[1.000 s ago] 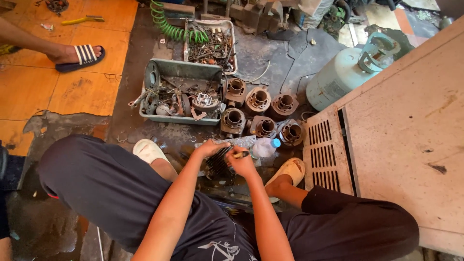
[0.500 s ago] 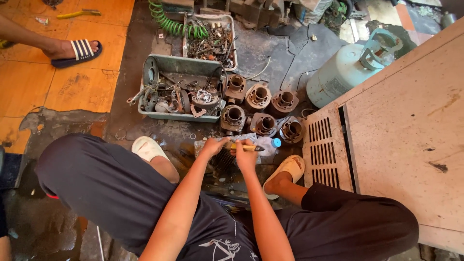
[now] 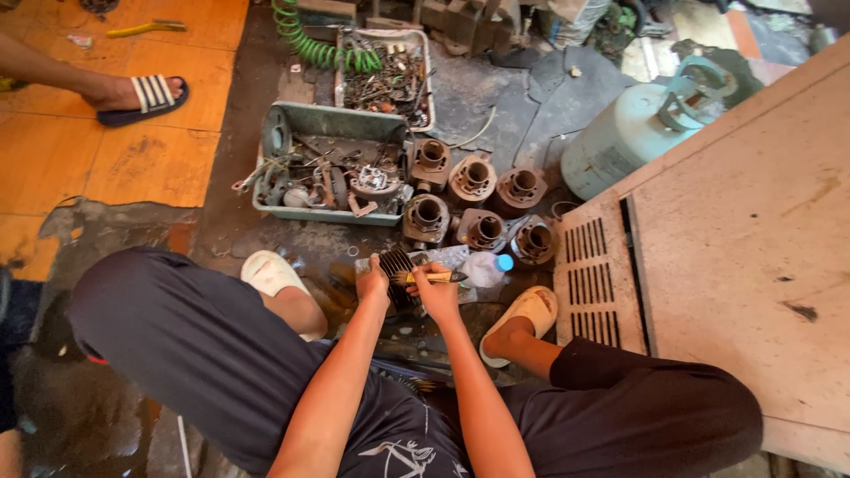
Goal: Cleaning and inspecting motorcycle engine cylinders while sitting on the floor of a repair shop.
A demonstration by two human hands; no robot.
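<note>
Dark finned cylinder, yellow-handled tool

head cam | looks steeply down | near hands, floor beyond

Floor: dark, oil-stained concrete, meeting orange tiles at left. Beige vented metal cabinet at right. Daylight illumination.

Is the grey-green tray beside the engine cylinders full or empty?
Full. The grey-green tray on the floor holds a jumble of metal parts and tools from wall to wall, and some stick out over its left rim.
</note>
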